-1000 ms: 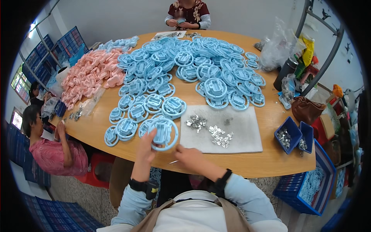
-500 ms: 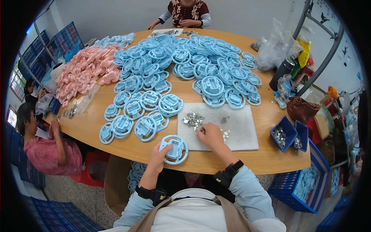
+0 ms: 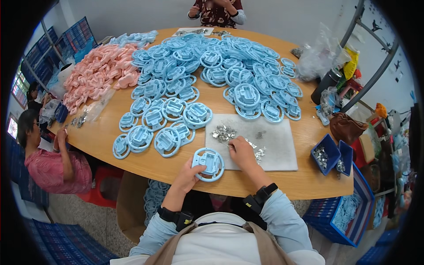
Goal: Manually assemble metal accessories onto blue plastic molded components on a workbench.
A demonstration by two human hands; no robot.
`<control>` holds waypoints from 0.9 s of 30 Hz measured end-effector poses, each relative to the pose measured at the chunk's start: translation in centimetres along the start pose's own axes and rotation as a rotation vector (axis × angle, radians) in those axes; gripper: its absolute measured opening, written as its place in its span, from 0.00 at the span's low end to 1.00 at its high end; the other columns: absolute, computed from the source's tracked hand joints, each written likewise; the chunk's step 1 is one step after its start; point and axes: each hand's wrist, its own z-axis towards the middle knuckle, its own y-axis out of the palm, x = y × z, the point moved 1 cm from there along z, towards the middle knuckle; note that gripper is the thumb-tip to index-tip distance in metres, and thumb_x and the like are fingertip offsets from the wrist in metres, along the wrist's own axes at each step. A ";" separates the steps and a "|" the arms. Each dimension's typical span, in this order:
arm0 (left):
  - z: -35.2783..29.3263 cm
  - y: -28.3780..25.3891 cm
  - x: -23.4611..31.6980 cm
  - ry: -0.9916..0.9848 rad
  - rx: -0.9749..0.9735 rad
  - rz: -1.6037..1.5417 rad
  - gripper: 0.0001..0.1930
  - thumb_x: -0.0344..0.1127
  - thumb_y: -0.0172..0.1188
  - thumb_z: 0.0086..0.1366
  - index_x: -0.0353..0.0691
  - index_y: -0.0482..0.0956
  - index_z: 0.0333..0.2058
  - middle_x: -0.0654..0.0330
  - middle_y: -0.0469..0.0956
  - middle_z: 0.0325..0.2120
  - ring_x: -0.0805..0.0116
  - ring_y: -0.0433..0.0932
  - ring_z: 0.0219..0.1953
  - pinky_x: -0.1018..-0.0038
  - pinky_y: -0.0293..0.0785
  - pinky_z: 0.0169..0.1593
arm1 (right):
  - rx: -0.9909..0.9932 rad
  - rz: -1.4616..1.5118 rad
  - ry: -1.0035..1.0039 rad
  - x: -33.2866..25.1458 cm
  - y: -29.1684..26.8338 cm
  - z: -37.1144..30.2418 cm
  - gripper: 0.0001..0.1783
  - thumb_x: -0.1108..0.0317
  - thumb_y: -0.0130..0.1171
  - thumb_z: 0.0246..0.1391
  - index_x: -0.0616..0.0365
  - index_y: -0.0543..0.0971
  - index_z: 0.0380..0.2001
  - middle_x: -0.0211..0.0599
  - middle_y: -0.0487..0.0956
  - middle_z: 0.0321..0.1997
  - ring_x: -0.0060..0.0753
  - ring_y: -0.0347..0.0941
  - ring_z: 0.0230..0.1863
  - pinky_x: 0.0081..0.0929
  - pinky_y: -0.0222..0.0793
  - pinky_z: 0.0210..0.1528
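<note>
Blue wheel (image 3: 212, 163) sits held in your left grip (image 3: 186, 177) at the desk's (image 3: 101, 128) near edge; your right grip (image 3: 242, 153) narrows beside metal pieces (image 3: 224, 132), contents unclear. You seemingly have this one unfinished; finished ones can't be told.

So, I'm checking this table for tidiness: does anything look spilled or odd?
Nothing looks plainly spilled. One slight oddity: a grey patch on the white mat, apart from the shiny metal pieces near the right hand; it is too small to tell whether it is dirt or tiny parts.
</note>
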 end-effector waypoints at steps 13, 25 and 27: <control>0.3 -0.6 -0.5 0.049 0.005 0.025 0.19 0.27 0.55 0.61 0.33 0.64 0.51 0.57 0.75 0.42 0.69 0.77 0.42 0.72 0.76 0.45 | -0.186 -0.139 -0.094 -0.2 -0.9 1.0 0.07 0.68 0.55 0.43 0.61 0.74 0.25 0.47 0.74 0.33 0.50 0.74 0.30 0.42 0.72 0.34; 0.2 -0.4 -0.6 0.067 -0.007 -0.016 0.20 0.27 0.57 0.60 0.33 0.66 0.51 0.58 0.75 0.40 0.71 0.77 0.40 0.74 0.77 0.42 | -0.174 0.053 -0.228 -1.1 -1.5 0.1 0.10 0.69 0.58 0.44 0.59 0.78 0.33 0.42 0.77 0.33 0.41 0.74 0.28 0.33 0.71 0.31; 0.2 -0.4 -0.6 0.073 -0.026 -0.033 0.19 0.26 0.57 0.60 0.33 0.66 0.50 0.58 0.75 0.39 0.71 0.77 0.40 0.74 0.77 0.41 | -0.160 0.183 -0.065 -1.4 -1.5 -0.1 0.12 0.68 0.60 0.45 0.59 0.79 0.35 0.39 0.78 0.32 0.33 0.72 0.27 0.28 0.69 0.30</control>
